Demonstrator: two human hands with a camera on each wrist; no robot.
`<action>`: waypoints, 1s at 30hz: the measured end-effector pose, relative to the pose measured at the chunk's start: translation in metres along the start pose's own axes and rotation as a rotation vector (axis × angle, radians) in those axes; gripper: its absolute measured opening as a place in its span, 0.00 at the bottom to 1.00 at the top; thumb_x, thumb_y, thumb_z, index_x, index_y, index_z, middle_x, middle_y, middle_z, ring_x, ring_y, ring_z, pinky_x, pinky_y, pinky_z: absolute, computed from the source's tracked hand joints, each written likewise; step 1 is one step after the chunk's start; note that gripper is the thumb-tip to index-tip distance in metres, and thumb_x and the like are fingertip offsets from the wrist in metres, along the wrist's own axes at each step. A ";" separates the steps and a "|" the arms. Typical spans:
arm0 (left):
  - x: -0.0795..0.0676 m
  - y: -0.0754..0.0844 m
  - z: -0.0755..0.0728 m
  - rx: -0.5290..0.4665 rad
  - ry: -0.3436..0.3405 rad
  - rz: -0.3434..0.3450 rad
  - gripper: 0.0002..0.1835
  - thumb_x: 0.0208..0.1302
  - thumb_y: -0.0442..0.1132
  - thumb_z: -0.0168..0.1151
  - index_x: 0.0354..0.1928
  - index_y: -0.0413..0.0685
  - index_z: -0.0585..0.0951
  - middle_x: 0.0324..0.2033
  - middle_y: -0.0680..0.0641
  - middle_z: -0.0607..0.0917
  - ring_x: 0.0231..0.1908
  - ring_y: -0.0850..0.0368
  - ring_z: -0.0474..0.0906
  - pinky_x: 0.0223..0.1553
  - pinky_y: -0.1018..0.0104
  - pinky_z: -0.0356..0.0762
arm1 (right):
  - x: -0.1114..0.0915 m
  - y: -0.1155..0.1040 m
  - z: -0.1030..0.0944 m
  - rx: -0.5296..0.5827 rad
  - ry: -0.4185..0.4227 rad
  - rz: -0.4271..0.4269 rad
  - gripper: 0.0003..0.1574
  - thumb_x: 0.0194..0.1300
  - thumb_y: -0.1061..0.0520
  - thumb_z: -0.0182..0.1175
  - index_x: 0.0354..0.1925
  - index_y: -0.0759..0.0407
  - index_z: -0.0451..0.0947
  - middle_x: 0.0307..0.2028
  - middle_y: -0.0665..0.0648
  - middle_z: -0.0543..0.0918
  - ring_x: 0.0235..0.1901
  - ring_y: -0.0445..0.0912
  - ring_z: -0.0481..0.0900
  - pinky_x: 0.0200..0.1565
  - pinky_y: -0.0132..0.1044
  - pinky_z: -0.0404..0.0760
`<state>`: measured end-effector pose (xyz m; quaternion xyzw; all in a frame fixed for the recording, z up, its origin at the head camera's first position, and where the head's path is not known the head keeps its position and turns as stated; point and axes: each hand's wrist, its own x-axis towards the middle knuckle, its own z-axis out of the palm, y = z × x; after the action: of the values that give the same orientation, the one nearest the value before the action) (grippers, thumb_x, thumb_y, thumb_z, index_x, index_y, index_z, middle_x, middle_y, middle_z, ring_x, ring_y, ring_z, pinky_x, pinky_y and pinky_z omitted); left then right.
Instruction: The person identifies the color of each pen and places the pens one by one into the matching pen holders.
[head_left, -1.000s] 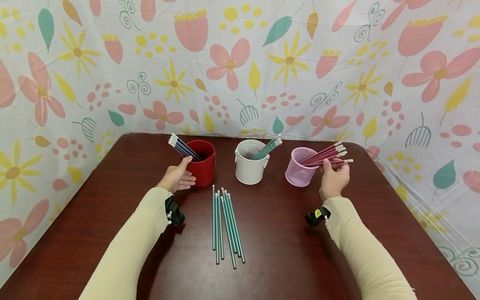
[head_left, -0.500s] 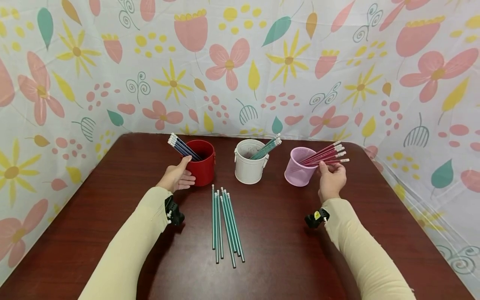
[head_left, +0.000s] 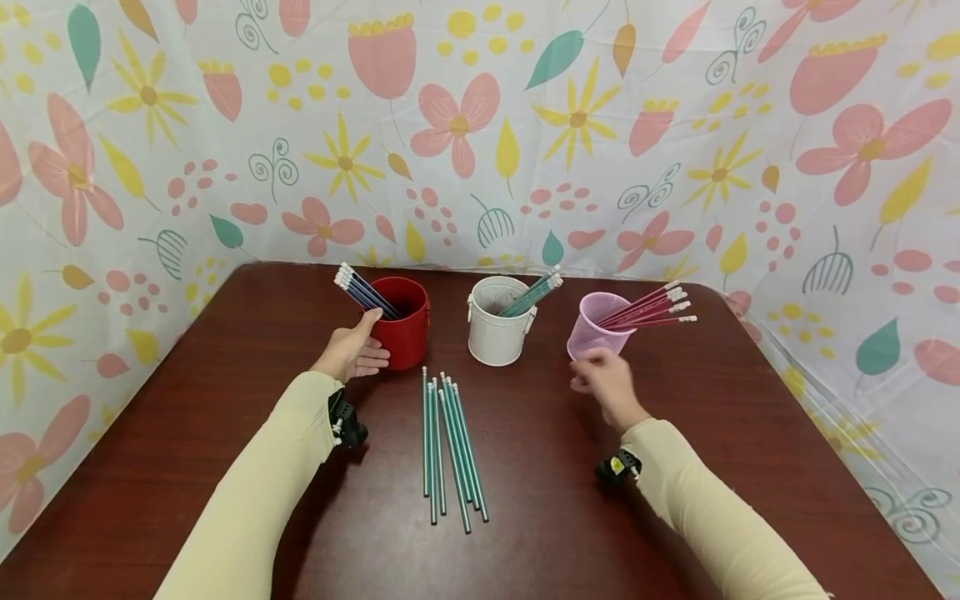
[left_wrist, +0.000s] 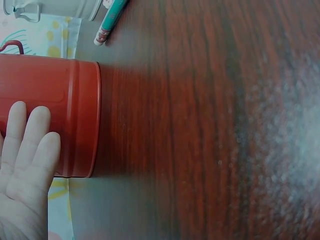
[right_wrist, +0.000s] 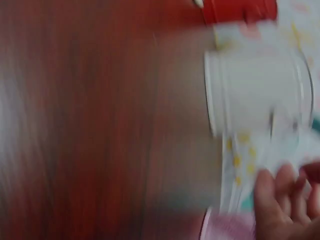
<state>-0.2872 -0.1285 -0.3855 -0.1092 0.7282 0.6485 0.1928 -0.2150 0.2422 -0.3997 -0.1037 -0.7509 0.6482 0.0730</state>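
My left hand rests against the side of a red bucket, its thumb at the rim. Straight fingers lie along the red wall in the left wrist view. Dark blue pencils with white erasers lean in that bucket. My right hand, blurred, is in front of a pink mesh pencil cup and partly covers its lower part; I see nothing held in it. Several red pencils lean out of the pink cup to the right. Whether the hand touches the cup, I cannot tell.
Between the two cups stands a white bucket with several green pencils leaning right. Loose green pencils lie on the dark wooden table, erasers pointing away from me. A flowered cloth hangs behind the table.
My right hand has let go of a red pencil, which now leans in the pink cup, and moved left and toward me. The left hand has stayed at the red bucket.
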 end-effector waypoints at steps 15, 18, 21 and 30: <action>0.000 0.001 0.000 0.007 0.009 -0.014 0.43 0.66 0.65 0.44 0.59 0.27 0.66 0.57 0.30 0.74 0.48 0.45 0.81 0.54 0.56 0.75 | -0.038 -0.017 0.105 -0.976 -0.838 -0.023 0.21 0.62 0.58 0.58 0.13 0.60 0.72 0.10 0.54 0.74 0.10 0.43 0.72 0.15 0.36 0.77; 0.001 0.001 0.001 0.003 0.010 -0.019 0.42 0.67 0.65 0.44 0.59 0.28 0.66 0.57 0.30 0.74 0.49 0.45 0.81 0.54 0.56 0.75 | -0.035 -0.022 0.112 -1.022 -0.857 0.063 0.17 0.61 0.57 0.55 0.17 0.61 0.73 0.12 0.56 0.75 0.12 0.45 0.73 0.17 0.38 0.78; 0.003 0.001 0.001 0.004 0.013 -0.026 0.41 0.67 0.65 0.44 0.58 0.28 0.66 0.57 0.30 0.74 0.48 0.46 0.81 0.54 0.56 0.75 | -0.034 -0.024 0.114 -1.009 -0.854 0.139 0.17 0.62 0.53 0.54 0.22 0.62 0.75 0.15 0.58 0.77 0.14 0.47 0.74 0.19 0.39 0.79; 0.002 0.001 0.002 -0.010 0.016 -0.019 0.41 0.66 0.65 0.44 0.57 0.27 0.66 0.57 0.29 0.74 0.44 0.48 0.82 0.54 0.55 0.75 | -0.038 -0.025 0.114 -1.037 -0.836 0.097 0.22 0.63 0.57 0.57 0.14 0.60 0.68 0.11 0.56 0.72 0.11 0.46 0.70 0.13 0.35 0.72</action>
<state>-0.2888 -0.1260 -0.3853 -0.1221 0.7254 0.6495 0.1926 -0.2082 0.1196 -0.3908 0.1008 -0.9249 0.1913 -0.3127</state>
